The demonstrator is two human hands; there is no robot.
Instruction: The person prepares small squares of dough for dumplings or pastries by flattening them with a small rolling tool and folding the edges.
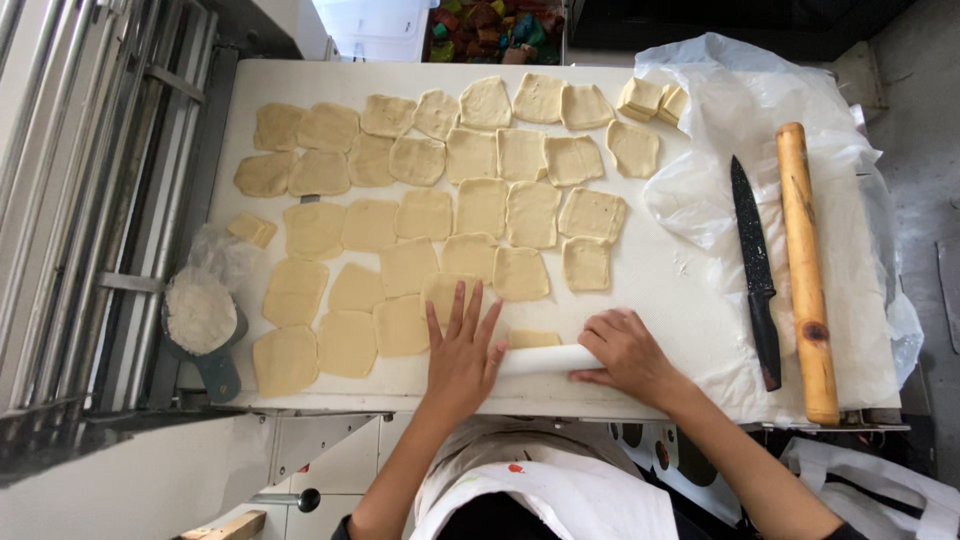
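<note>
A: Where does the white rolling pin [545,359] lie?
B: Crosswise at the board's [640,290] near edge, over one dough piece [533,339]; left hand [462,350] flat, fingers spread on one end, right hand [625,350] curled over the other.
A: Beyond it?
B: Rows of flattened dough [440,190].

Crumpled clear plastic bag [720,110] at the table's right end

A single head-worn camera is looking almost straight down, from close above, onto the white desk [650,290] and the person's forearms.
</note>
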